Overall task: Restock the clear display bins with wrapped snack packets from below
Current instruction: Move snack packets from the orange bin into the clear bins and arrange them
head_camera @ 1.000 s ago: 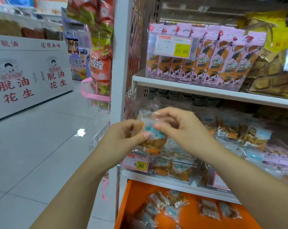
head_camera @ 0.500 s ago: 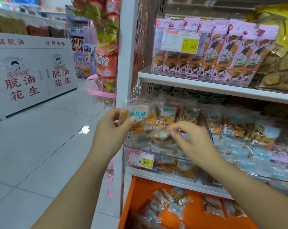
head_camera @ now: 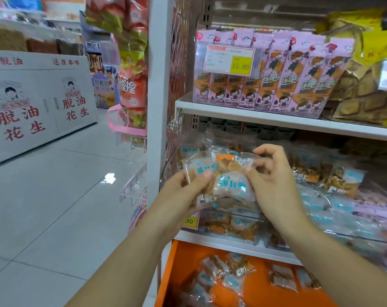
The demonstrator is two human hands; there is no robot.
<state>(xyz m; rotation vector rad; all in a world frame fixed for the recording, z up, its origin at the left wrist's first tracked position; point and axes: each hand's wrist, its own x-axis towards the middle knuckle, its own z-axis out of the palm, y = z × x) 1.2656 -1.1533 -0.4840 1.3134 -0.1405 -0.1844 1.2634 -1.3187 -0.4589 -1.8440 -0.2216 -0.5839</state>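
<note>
The tiled floor [head_camera: 55, 196] lies open to the left of the white upright [head_camera: 159, 85]. To its right the room is tight: the white shelf [head_camera: 276, 120] overhangs the clear display bin [head_camera: 243, 216], leaving only a low gap above its rim. Both hands are in front of that gap, just above the bin's near wall. The left hand [head_camera: 177, 196] grips a bunch of snack packets [head_camera: 230, 185] from below, thumb pressed on the leftmost one and the other fingers curled underneath. The right hand [head_camera: 274, 191] pinches the right end of the topmost packet between its thumb and curled fingers [head_camera: 268, 151]. The bin behind them is heaped with similar packets. Below it, the orange drawer [head_camera: 179, 262] stands open with loose packets [head_camera: 228, 271] lying in it. Pink snack packs [head_camera: 287, 78] line the shelf above, partly behind a price tag [head_camera: 230, 60].
</note>
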